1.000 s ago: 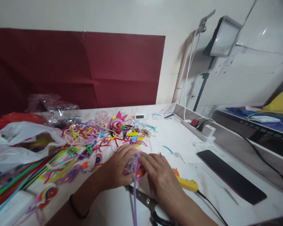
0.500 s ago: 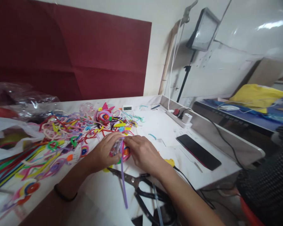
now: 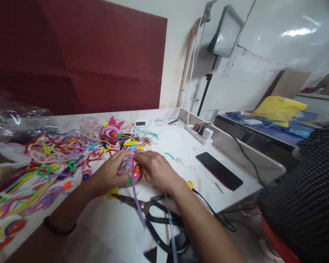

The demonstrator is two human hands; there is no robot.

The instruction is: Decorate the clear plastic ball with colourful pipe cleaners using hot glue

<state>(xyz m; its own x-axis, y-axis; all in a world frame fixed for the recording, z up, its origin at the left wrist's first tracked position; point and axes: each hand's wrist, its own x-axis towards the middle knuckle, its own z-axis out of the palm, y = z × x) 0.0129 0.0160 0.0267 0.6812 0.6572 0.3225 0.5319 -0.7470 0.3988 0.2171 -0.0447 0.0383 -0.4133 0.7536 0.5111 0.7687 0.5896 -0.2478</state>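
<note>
My left hand [image 3: 108, 174] and my right hand [image 3: 156, 171] meet at the middle of the white table [image 3: 181, 146], both closed on a small colourful pipe-cleaner craft piece [image 3: 131, 171]. A purple pipe cleaner [image 3: 136, 201] hangs from between my fingers toward me. Black-handled scissors [image 3: 150, 210] lie on the table just under my right wrist. A yellow glue gun [image 3: 190, 184] peeks out behind my right wrist.
A heap of coloured pipe cleaners [image 3: 57, 153] covers the left of the table, with a finished round craft [image 3: 111, 132] behind it. A black phone [image 3: 218, 170], a power strip [image 3: 201, 131] and a small clock [image 3: 140, 123] sit to the right and back. Another person in dark clothing [image 3: 307, 197] is at right.
The view has swung right and down, so the table's right edge and another person show. My hands stay together on the craft piece; the purple strand hangs as before.
</note>
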